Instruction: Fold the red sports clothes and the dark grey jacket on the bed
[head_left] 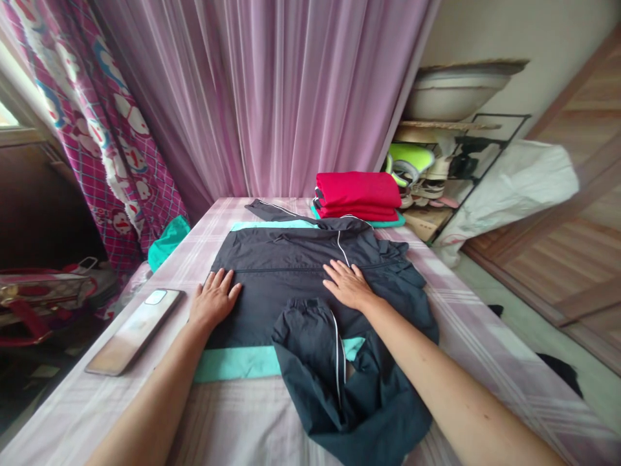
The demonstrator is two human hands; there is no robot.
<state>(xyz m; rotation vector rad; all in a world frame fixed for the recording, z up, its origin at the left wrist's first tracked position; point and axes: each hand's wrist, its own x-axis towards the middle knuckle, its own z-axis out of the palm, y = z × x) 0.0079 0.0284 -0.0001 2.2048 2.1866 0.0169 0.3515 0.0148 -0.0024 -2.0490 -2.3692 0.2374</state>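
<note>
A dark zip-up jacket (pixel 272 304) lies spread sideways on the table, its zipper running left to right across the middle. Near the jacket's left edge, my left hand (pixel 213 299) rests flat with fingers spread. My right hand (pixel 348 285) presses flat on the right part, just below the zipper line. One sleeve (pixel 310 343) with white piping is bent over the near side; the other stretches out at the far side. Below the jacket, a turquoise cloth (pixel 237 364) shows along the near and far edges.
Folded red cloth (pixel 359 194) is stacked at the table's far right. A phone (pixel 136 330) lies at the left edge, near a teal bag (pixel 169 243). Pink curtains (pixel 272 97) hang behind. A rack with shoes (pixel 427 188) and a white sack (pixel 519 188) stand to the right.
</note>
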